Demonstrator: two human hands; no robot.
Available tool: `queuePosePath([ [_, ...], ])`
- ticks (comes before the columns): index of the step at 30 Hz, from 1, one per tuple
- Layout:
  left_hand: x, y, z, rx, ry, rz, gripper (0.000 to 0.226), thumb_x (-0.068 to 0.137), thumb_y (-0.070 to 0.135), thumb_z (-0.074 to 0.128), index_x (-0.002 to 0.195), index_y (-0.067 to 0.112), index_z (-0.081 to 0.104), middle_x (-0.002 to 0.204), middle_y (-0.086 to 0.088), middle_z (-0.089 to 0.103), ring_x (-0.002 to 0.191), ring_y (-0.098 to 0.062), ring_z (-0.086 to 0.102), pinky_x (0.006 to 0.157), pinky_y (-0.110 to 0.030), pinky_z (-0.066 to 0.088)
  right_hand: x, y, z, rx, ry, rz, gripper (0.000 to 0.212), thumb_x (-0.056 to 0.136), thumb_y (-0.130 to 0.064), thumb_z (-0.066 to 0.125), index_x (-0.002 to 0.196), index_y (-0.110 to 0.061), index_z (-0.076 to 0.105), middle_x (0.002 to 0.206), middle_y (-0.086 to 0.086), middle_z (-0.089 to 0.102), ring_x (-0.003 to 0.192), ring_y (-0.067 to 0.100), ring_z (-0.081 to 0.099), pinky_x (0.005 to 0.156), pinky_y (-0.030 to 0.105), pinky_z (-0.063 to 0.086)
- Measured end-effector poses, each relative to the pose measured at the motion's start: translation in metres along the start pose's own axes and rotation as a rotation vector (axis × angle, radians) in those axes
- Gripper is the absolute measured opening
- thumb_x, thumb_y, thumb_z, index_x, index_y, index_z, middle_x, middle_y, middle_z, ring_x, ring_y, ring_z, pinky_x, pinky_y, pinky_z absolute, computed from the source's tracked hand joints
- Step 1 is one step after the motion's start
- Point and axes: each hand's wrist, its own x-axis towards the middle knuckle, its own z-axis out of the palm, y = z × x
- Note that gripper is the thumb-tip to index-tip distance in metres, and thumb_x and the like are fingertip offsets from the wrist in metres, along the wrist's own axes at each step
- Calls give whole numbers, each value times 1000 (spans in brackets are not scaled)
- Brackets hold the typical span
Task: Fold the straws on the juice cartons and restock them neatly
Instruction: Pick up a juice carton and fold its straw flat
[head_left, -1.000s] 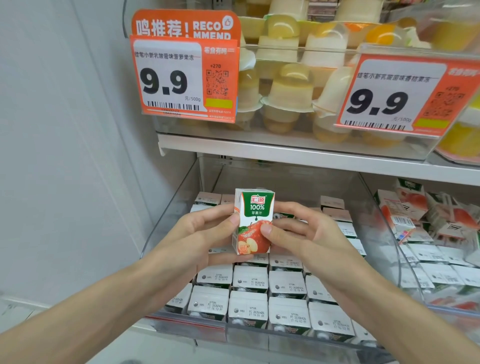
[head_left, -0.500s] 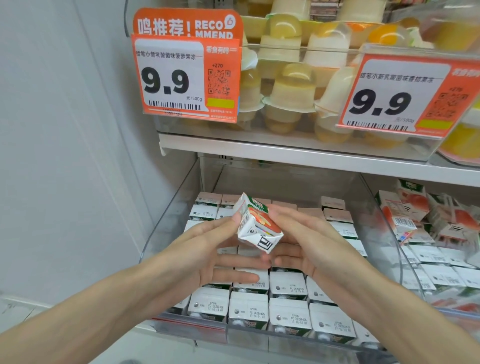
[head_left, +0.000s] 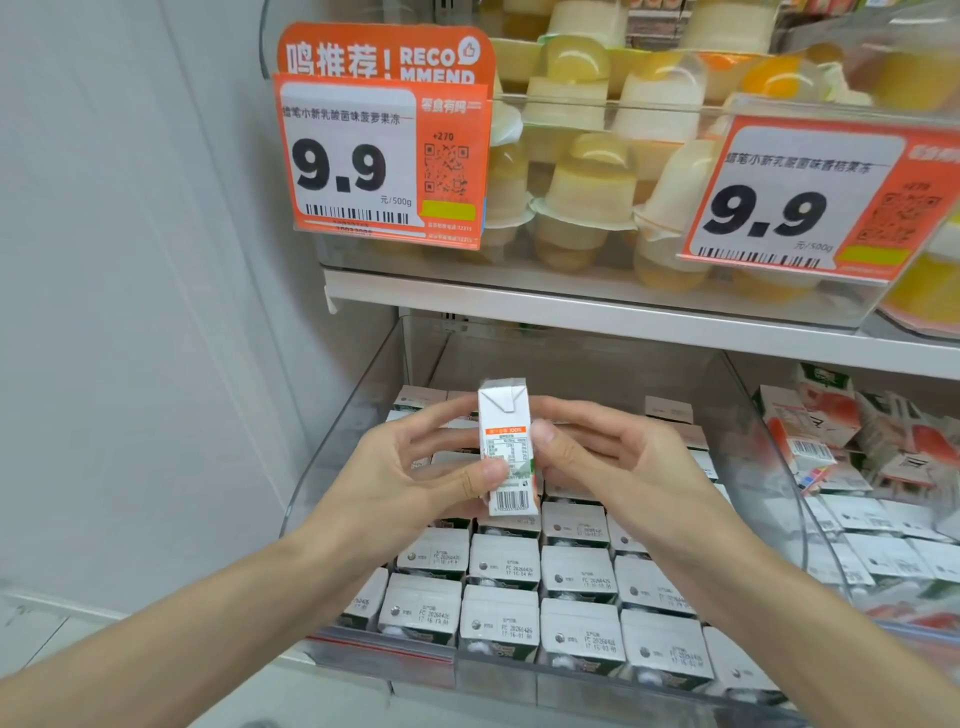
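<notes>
The juice carton (head_left: 506, 447), front face out a second ago, now shows its barcode side, upright above the middle of the clear bin (head_left: 358, 431) of stocked cartons (head_left: 576, 571). The left hand (head_left: 415, 467) and right hand (head_left: 613, 457) each pinch it, thumbs in front and fingers behind. No straw is visible on this face, so folding is judged not yet begun.

Juice carton (head_left: 506, 447) upright between left hand (head_left: 415, 467) and right hand (head_left: 613, 462), above rowed cartons (head_left: 576, 577) in a bin (head_left: 353, 415); jelly cups (head_left: 592, 182) on the shelf (head_left: 571, 306) above; jumbled cartons (head_left: 841, 431) to the right.
</notes>
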Motion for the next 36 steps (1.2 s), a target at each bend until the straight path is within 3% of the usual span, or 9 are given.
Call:
queuePosePath([
  [5,0,1,-3,104,-6,28,58,84,14,86,136,34,68,129,13,75,118,-9,73,92,-34,64,1,3,0,-74,-15,-74,57,76,-34,92,130,-36,71,119,-14,79,113,6,74,101,18,55],
  [11,2,-3,-4,219,-19,61,64,80,2,90,130,33,65,132,18,71,126,-2,66,103,-30,54,3,7,3,-137,-53,-113,56,81,-14,93,122,-44,69,126,-17,75,124,4,68,103,22,56],
  [15,4,-3,-6,198,8,75,59,77,14,92,127,34,68,128,16,73,119,-5,71,90,-29,62,0,6,4,-120,-56,-80,52,91,-21,84,131,-49,67,134,-23,70,127,0,65,107,35,53],
  [18,5,0,-7,99,10,71,49,83,28,85,129,29,69,128,6,74,110,-17,76,81,-32,65,-1,5,6,39,-70,-4,39,101,-22,72,138,-37,68,133,-11,74,127,10,68,113,44,47],
  [22,7,2,-8,-22,-7,8,37,97,20,71,133,26,69,131,-4,72,106,-29,78,87,-40,66,-1,2,7,186,-122,70,34,110,-25,57,143,-27,65,133,0,75,125,22,71,115,46,47],
  [27,6,1,-6,-115,-122,-140,34,99,28,68,133,24,73,127,-7,77,113,-28,77,91,-31,63,0,2,9,157,-117,105,46,100,-40,72,144,-34,62,128,-2,78,119,21,74,114,46,47],
  [29,6,3,-5,-70,-145,-168,31,103,39,62,122,24,80,122,-6,80,111,-22,77,88,-28,63,2,4,11,208,-54,170,52,96,-42,74,145,-36,57,118,3,81,108,25,79,105,44,56],
  [31,6,3,-3,-6,-117,-192,34,100,50,60,112,29,84,115,-3,82,105,-17,79,79,-25,63,2,1,11,287,4,231,47,95,-42,75,139,-32,59,108,13,82,94,30,81,83,37,65],
  [36,9,0,-3,47,-59,-206,43,81,60,66,107,32,85,112,1,82,93,-12,78,66,-19,58,6,1,12,356,45,328,50,96,-42,73,134,-12,64,99,26,79,72,30,79,59,27,62],
])
